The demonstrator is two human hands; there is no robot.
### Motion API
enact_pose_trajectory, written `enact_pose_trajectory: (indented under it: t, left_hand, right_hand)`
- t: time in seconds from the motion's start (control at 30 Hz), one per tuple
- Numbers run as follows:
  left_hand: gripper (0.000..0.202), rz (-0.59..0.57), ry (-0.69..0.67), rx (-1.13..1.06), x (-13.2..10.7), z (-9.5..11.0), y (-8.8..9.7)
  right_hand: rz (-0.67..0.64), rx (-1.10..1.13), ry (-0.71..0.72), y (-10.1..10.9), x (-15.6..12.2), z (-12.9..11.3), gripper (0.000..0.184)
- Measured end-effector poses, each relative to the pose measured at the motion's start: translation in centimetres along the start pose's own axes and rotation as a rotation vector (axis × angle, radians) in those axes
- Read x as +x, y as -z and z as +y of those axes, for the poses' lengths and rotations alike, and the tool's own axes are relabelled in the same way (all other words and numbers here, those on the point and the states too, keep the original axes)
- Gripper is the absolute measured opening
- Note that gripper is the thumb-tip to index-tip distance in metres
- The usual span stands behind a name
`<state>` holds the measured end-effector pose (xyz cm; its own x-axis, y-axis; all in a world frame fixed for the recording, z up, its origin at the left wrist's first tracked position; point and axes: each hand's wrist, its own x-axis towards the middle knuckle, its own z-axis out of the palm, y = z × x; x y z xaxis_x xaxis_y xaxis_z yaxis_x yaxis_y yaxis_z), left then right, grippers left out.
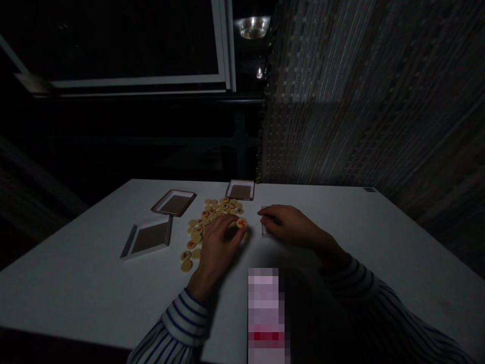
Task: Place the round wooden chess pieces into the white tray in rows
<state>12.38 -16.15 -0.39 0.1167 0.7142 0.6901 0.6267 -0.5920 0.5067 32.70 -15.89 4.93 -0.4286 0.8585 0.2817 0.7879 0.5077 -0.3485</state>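
Between the thumb and fingers of my left hand (222,240) is a round xiangqi piece (241,223), its red character facing me. Beneath and beyond that hand lies a loose heap of xiangqi pieces (220,207), some showing red or black characters, others plain side up. To the right, my right hand (290,225) is over a small pale tray (264,231), which it mostly covers. Its fingers are bent and close together; whatever they hold, if anything, is hidden.
Three shallow box parts lie on the white table (94,283): a pale one (168,233) at left, a brown-edged one (190,200) behind it, and another brown-edged one (253,192) at the back. A bead curtain (322,101) hangs beyond the table, beside a dark window.
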Motion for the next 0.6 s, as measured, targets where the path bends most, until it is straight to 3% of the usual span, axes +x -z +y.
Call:
enact_pose_trajectory:
  t: [0.6]
  left_hand:
    - [0.022, -0.047, 0.002, -0.012, 1.4, 0.8, -1.6]
  right_hand:
    - [0.015, 0.075, -0.023, -0.2, -0.2, 1.5, 0.033]
